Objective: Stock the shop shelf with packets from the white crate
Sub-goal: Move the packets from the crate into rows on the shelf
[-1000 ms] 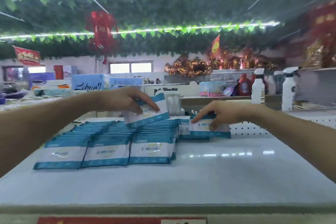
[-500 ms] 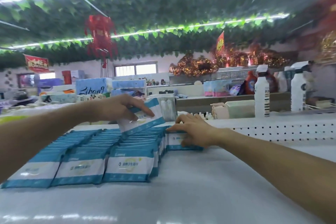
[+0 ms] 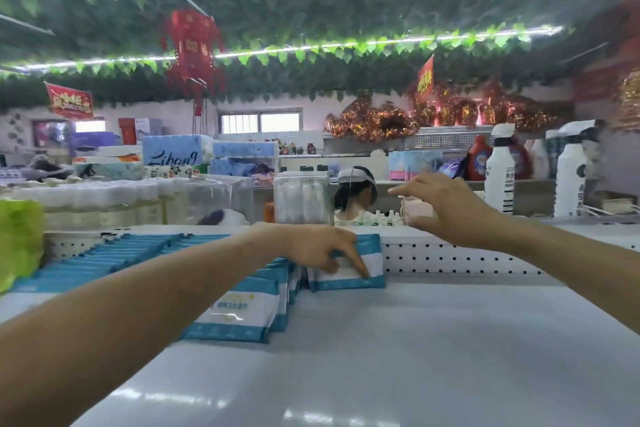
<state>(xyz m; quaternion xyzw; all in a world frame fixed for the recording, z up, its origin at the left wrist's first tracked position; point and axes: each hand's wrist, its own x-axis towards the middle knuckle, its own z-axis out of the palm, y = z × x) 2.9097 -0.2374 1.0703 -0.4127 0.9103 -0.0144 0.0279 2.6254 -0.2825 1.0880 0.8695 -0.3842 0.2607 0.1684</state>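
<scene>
- The left hand (image 3: 318,250) holds 1 blue and white packet (image 3: 375,263), with its fingers curled down over the front.
- That packet stands on the white shelf (image 3: 415,340), close to the back wall with holes (image 3: 450,258). It is just right of the rows of packets (image 3: 239,312).
- The right hand (image 3: 446,208) is up in the air with its fingers loose and apart. It holds nothing.
- 2 white spray bottles (image 3: 498,180) stand far behind.

Rows of packets (image 3: 239,308) lie on the left of the shelf (image 3: 415,340). One packet (image 3: 367,274) stands just right of them, by the back wall (image 3: 450,258). The left hand (image 3: 318,250) holds it. The right hand (image 3: 446,208) is above, to the right. Bottles (image 3: 500,177) stand behind the wall.
</scene>
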